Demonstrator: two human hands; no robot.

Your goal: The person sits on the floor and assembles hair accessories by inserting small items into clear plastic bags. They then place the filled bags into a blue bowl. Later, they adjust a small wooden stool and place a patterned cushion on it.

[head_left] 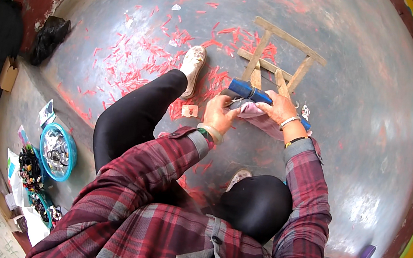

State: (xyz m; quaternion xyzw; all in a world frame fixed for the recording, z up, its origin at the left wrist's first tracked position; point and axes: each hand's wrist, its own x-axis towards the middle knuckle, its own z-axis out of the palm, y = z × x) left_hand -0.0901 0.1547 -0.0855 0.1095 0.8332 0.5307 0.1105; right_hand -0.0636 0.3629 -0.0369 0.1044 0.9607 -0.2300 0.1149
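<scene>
Head view, only cam; person seated, looking down at floor w/ both hands at frame centre, slightly upper; left hand [218, 113] curled, fingers closed pinching edge of pink cloth [254, 111] and what looks like a small metal bit, too small to id; right hand [280, 107] laid over blue roll [250, 91], fingers bent round it, pressing it down, thumb side hidden; blue roll lies across low wooden frame [282, 59] just above centre, touching cloth, its far end peeking out right of right wrist.

Judgement on step: seems to be fixing/working cloth against the roll; do it well = keep right hand firm so roll doesn't spin, left pinch close to the roll, cloth kept taut, fingers clear of any sharp bit.

Look of thing: roll is dark blue, cylindrical, dark band near middle; cloth pale pink, soft, crumpled, draping toward lower right.

Rest: red scraps [136, 57] strewn over grey floor upper left; white shoe [193, 66] on outstretched leg; teal bowl [58, 152] lower left.
</scene>
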